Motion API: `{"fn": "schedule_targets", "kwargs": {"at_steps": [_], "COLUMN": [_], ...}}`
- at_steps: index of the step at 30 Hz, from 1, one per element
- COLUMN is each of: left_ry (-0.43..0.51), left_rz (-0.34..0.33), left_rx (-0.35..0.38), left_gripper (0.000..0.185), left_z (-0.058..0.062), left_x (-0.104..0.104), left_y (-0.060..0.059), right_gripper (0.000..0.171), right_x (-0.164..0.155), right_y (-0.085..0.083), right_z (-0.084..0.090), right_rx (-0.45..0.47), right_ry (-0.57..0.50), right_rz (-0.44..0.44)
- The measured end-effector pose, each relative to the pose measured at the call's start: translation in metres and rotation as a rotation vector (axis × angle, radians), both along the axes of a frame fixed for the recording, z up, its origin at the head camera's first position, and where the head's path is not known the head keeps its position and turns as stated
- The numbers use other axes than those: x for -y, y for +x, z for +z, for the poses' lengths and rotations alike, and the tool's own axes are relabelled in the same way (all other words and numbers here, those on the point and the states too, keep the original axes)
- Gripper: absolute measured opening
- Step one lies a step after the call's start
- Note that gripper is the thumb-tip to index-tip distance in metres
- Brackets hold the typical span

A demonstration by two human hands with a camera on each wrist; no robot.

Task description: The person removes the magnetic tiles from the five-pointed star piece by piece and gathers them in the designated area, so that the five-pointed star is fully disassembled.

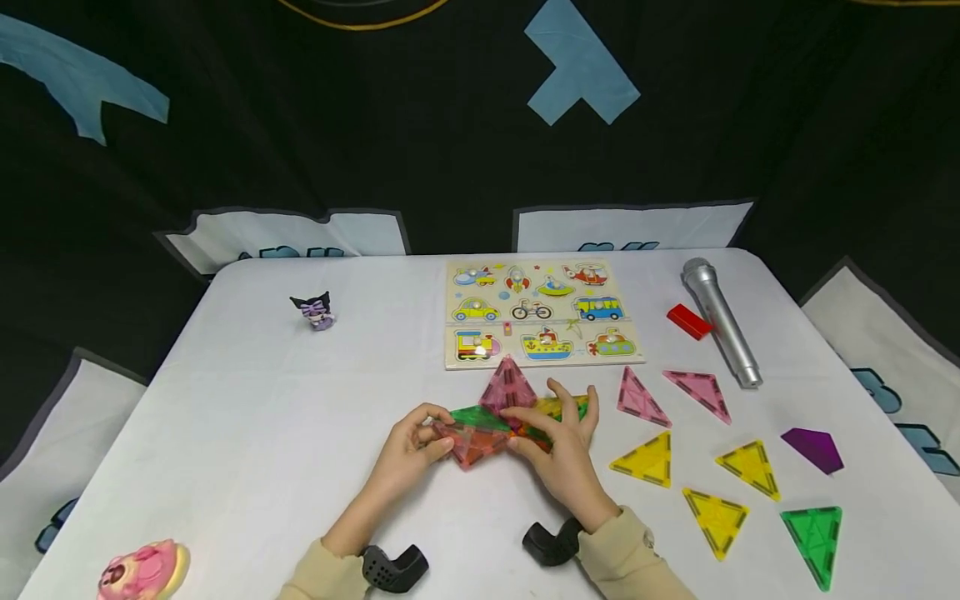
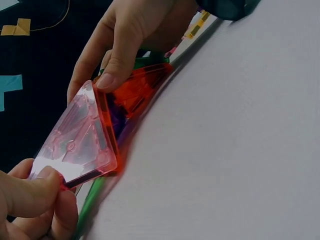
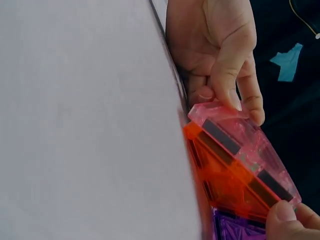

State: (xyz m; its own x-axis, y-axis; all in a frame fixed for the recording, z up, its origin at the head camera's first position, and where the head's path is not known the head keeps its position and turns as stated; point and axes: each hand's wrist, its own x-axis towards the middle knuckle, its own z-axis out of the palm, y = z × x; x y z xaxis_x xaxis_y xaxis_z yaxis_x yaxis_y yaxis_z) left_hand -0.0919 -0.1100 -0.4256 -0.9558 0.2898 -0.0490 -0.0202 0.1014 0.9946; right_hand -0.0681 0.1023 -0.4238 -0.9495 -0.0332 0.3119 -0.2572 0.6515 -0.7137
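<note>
Fingers and thumb of the left hand pinch one corner of a glossy, translucent pink triangle tile, while the right hand curls round its far edge. The tile leans on a flat cluster of orange, green and purple tiles lying between both hands on the smooth white table. Beyond the right fingers lie loose yellow triangles; ahead, a wooden vehicle puzzle.
</note>
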Motion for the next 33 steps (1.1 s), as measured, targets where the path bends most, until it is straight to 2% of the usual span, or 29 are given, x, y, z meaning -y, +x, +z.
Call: {"fn": "schedule_targets", "kwargs": {"at_steps": [10,15,17,19,24,27,30,33], "left_ry": [0.023,0.090,0.101,0.087,-0.013,-0.123,-0.268,-0.420], "left_rz": [-0.109,-0.200,-0.205,-0.164,0.081,0.198,0.241,0.244], "left_rx": [0.050,0.101,0.119,0.132,0.120,0.060,-0.048,-0.173], "left_gripper": [0.021,0.022,0.024,0.027,0.032,0.030,0.028,0.029], "left_z": [0.000,0.006,0.011,0.015,0.022,0.019,0.013,0.008], "left_x": [0.011,0.019,0.023,0.026,0.032,0.035,0.034,0.031], "left_y": [-0.005,-0.005,-0.004,-0.005,-0.020,-0.032,-0.041,-0.046], "right_gripper": [0.026,0.024,0.024,0.024,0.025,0.026,0.027,0.027], "right_x": [0.002,0.003,0.003,0.004,0.004,0.005,0.004,0.003], "right_y": [0.009,0.010,0.011,0.011,0.011,0.011,0.011,0.011], "right_z": [0.001,0.000,0.000,0.000,0.000,-0.001,0.000,0.000], "right_rx": [0.026,0.007,0.000,-0.003,-0.001,0.000,0.000,0.003], "right_ry": [-0.022,-0.023,-0.021,-0.021,-0.017,-0.008,-0.004,-0.007], "right_rz": [-0.012,-0.002,0.003,0.004,0.000,-0.002,0.000,0.001]}}
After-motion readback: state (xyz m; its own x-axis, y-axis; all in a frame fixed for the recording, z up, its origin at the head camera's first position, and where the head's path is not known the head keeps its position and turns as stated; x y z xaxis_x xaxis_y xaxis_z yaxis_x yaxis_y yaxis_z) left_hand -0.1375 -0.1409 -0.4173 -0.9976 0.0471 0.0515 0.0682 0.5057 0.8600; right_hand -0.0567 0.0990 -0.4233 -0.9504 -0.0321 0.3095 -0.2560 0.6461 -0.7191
